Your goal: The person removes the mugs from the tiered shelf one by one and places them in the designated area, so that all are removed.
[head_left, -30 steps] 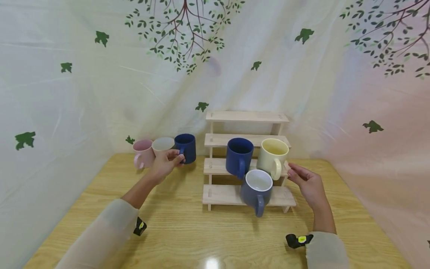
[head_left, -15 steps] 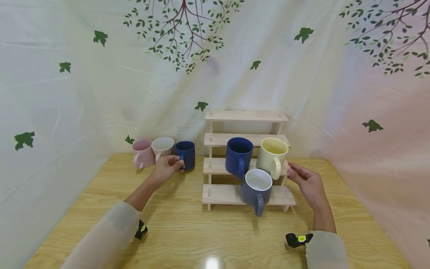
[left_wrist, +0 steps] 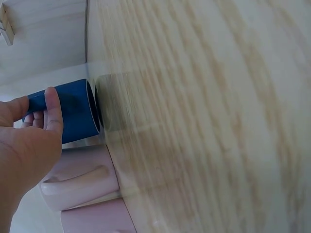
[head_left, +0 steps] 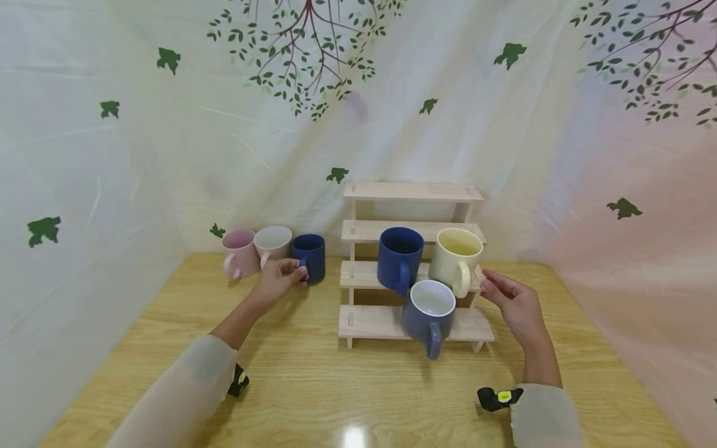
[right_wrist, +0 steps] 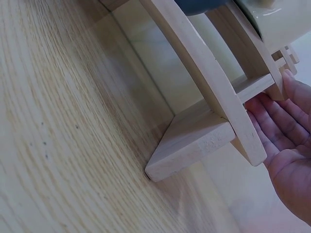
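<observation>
My left hand [head_left: 273, 283] pinches the handle of a dark blue mug [head_left: 317, 261] at the back left of the table. In the left wrist view, thumb and fingers close around that handle, with the mug's base right at the tabletop. On the right, my right hand [head_left: 518, 308] grips the end of a shelf of the wooden tiered stand [head_left: 370, 322]; in the right wrist view the thumb lies above the board and the fingers below. Another blue mug [head_left: 392, 264] and a pale yellow mug [head_left: 448, 260] stand on the stand's second tier, a grey-blue mug [head_left: 419, 317] on the lowest.
Beside the held mug, a pale mug [head_left: 280, 251] and a pink mug [head_left: 244, 258] stand close together, handles forward. The stand's two upper tiers hold no mugs. A white curtain [head_left: 252, 143] with printed leaves hangs behind the wooden table [head_left: 313, 386].
My left hand has lowered the blue mug to the tabletop beside the pale mug, most of it in the first half second. My right hand keeps its grip on the stand.
</observation>
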Available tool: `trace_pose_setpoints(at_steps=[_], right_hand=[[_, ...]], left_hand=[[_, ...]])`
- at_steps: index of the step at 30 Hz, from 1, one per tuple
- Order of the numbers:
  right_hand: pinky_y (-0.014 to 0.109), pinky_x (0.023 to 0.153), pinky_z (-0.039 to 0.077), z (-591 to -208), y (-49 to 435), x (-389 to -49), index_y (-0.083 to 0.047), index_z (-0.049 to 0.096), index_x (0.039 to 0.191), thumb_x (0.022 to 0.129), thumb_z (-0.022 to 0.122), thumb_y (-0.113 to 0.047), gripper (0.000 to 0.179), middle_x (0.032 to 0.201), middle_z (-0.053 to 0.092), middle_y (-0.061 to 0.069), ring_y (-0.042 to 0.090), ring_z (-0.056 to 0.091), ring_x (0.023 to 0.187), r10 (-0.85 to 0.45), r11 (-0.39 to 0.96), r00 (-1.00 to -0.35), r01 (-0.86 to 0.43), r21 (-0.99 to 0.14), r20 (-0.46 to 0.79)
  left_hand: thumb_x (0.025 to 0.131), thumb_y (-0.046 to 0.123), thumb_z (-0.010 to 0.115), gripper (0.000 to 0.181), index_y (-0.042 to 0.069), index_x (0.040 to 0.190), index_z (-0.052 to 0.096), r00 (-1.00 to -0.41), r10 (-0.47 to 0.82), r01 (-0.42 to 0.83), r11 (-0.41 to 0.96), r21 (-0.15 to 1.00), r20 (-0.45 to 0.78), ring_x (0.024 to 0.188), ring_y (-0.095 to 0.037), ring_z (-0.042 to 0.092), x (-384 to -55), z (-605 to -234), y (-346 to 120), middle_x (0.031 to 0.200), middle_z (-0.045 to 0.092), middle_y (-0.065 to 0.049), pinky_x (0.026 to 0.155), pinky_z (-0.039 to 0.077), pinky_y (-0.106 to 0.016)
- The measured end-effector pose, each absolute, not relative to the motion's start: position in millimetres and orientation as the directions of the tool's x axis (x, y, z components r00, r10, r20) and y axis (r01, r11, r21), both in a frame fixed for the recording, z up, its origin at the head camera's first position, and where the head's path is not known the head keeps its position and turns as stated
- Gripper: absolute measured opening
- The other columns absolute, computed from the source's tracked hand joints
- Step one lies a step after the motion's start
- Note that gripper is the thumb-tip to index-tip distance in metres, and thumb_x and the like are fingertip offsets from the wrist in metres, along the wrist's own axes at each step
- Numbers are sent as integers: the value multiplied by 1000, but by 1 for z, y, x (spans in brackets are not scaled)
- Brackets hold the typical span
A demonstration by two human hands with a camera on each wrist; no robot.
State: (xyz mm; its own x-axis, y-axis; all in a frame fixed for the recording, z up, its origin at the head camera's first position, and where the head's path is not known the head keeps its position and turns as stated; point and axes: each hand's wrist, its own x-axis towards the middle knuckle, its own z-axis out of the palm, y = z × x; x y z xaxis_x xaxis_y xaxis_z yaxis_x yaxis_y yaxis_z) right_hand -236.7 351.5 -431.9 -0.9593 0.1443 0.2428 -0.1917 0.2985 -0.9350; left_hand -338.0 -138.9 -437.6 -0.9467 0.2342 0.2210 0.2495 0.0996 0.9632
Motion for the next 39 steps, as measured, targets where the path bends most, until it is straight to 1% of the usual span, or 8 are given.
trace_pose_setpoints(at_steps=[5, 9, 15, 20, 26, 30, 35, 39], right_hand=[[13, 87, 53, -431, 351, -236, 5, 54, 143, 101, 67, -30, 56, 116, 68, -15, 0, 71, 94, 142, 304, -959, -193, -933, 244], [12, 87, 53, -430, 351, -235, 5, 54, 143, 101, 66, -31, 56, 118, 67, -15, 0, 70, 95, 141, 306, -960, -188, -933, 240], [13, 88, 53, -430, 351, -235, 5, 54, 143, 101, 66, -30, 56, 119, 67, -14, 0, 70, 95, 140, 299, -960, -193, -934, 244], [14, 88, 54, -432, 351, -236, 6, 54, 143, 101, 66, -29, 56, 117, 67, -16, 0, 71, 95, 140, 281, -959, -202, -938, 248], [13, 87, 53, -431, 350, -236, 6, 53, 143, 101, 66, -29, 56, 117, 67, -17, 0, 71, 95, 141, 282, -959, -201, -938, 248], [13, 87, 53, -430, 350, -235, 6, 54, 143, 101, 66, -29, 56, 117, 67, -16, -1, 71, 94, 143, 283, -959, -198, -938, 245], [13, 87, 53, -430, 350, -235, 6, 54, 143, 101, 66, -29, 56, 119, 67, -14, -1, 71, 95, 140, 279, -958, -204, -938, 250], [14, 87, 54, -432, 350, -235, 6, 54, 143, 101, 67, -28, 56, 117, 67, -17, -1, 71, 94, 143, 270, -956, -210, -940, 255]], left_hand=[[101, -4, 59, 17, -21, 105, 59, -949, 234, 242, 102, 965, 213, 82, -14, 69, -340, -438, -139, 95, 69, -25, 86, 61, -45], [101, -4, 60, 17, -20, 105, 60, -952, 226, 238, 115, 964, 208, 80, -14, 69, -342, -438, -139, 92, 69, -22, 84, 61, -44], [100, -5, 61, 17, -21, 105, 60, -961, 197, 213, 91, 973, 192, 78, -12, 69, -347, -439, -136, 91, 70, -19, 83, 62, -42], [100, -5, 61, 17, -20, 108, 59, -975, 169, 157, 71, 985, 144, 79, -10, 68, -353, -441, -136, 90, 70, -13, 89, 60, -45], [99, -7, 59, 16, -20, 109, 57, -975, 187, 134, 51, 990, 122, 82, -12, 68, -356, -441, -136, 91, 68, -9, 93, 57, -51], [97, -11, 60, 15, -21, 108, 55, -974, 201, 112, 33, 993, 103, 84, -16, 70, -355, -442, -137, 93, 67, -9, 94, 56, -53], [99, -9, 59, 18, -21, 111, 54, -974, 208, 104, 55, 993, 91, 88, -18, 69, -356, -444, -139, 99, 67, -16, 97, 54, -53], [100, -7, 59, 19, -21, 113, 54, -974, 210, 103, 66, 993, 87, 90, -19, 69, -357, -445, -140, 101, 67, -20, 97, 54, -53]])
